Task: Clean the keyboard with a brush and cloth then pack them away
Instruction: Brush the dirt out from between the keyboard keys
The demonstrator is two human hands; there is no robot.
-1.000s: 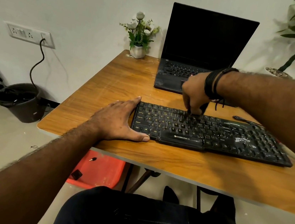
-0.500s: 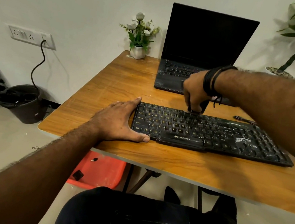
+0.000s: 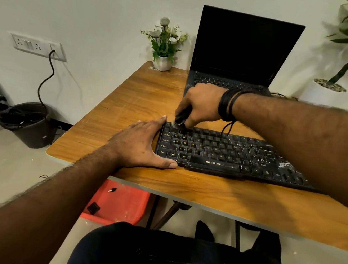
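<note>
Leftward went the right hand (image 3: 200, 104) gripping brush (image 3: 182, 117); left hand (image 3: 143, 143) flat on wooden table (image 3: 128, 104).

keyboard (image 3: 231, 155): black, full-size, dusty white smears toward its 3 o'clock end; flat on the table, long axis running 9 to 3 o'clock, space bar edge at 6 o'clock.
brush (image 3: 182, 117): dark, small, mostly hidden; tilted, tip down on the keyboard's 10 o'clock corner keys.

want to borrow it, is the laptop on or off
Cannot tell for sure: the laptop lid is open, but its screen is fully black, with no lights visible.
</note>
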